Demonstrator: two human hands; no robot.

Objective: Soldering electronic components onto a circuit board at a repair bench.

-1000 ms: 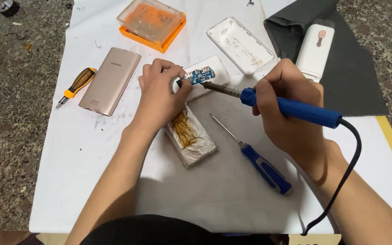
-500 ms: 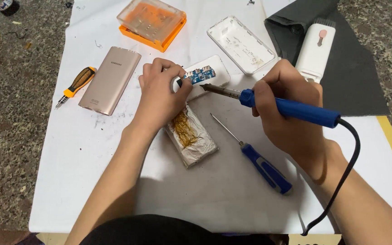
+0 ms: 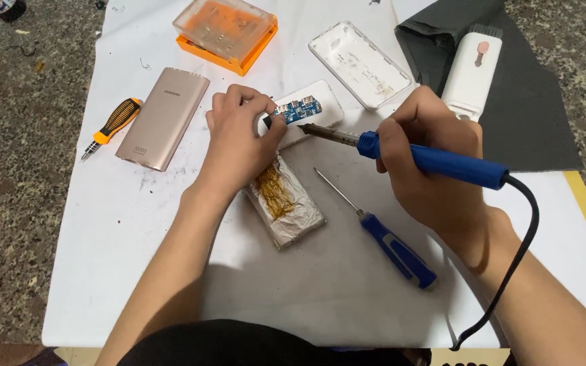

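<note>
The right hand (image 3: 428, 159) was closed around the blue handle of a soldering iron (image 3: 435, 161), held like a pen, with its black cord running off the near right. The metal tip pointed left and sat at the right edge of a small blue circuit board (image 3: 298, 112); whether it actually touched the board could not be told. The board lay in a white shell half (image 3: 313, 115) on the white sheet covering the tabletop (image 3: 320, 291), a little far of the middle.

The left hand (image 3: 239, 139) was curled over the left end of that shell, its fingertips (image 3: 262, 108) pinched on or just beside the board's left edge, gripping it in place. Just near of this hand, partly under the wrist, lay a silver foil-wrapped battery pack (image 3: 286, 207) with a tangle of golden strands on top.

A blue-handled screwdriver (image 3: 388, 240) lay to the right of the pack, its shaft pointing far-left. At the left of the sheet rested a rose-gold power bank (image 3: 163, 118), and just left of it an orange-and-black screwdriver (image 3: 112, 125). At the far edge stood an orange tray with a clear lid (image 3: 225, 34). Right of it lay an empty white case half (image 3: 359, 64), then a white cleaning tool (image 3: 473, 71) on a dark grey cloth (image 3: 537, 115).
</note>
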